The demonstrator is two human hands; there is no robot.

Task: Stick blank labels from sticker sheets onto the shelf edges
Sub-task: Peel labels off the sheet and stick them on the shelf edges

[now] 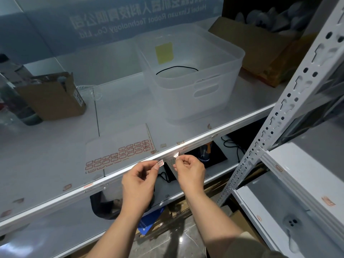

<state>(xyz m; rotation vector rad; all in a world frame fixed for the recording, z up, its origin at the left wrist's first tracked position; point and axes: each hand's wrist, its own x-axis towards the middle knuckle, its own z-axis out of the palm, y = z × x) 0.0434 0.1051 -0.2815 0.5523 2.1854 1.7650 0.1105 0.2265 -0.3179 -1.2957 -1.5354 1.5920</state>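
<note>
My left hand (138, 180) is pinching a small white label (160, 162) with a red border between thumb and forefinger, just in front of the shelf edge (130, 169), and my right hand (189, 171) is pinching a second, curled scrap of label or backing (176, 155) right against that same edge; I cannot tell which it is. The sticker sheet (121, 154) is lying flat on the shelf just behind my hands, its near rows showing red-bordered blank labels and the rest looking peeled. Along the white metal lip I am seeing a few small labels already stuck, left of my hands and to the right of them. There is open shelf between the sheet and the cardboard box (54, 97) at the left. Further right, a translucent plastic bin (193, 71) is sitting behind the sheet, holding a yellow note and a black loop. At the far right a perforated white upright (290, 101) is slanting down past a second shelf unit (297, 174).
</note>
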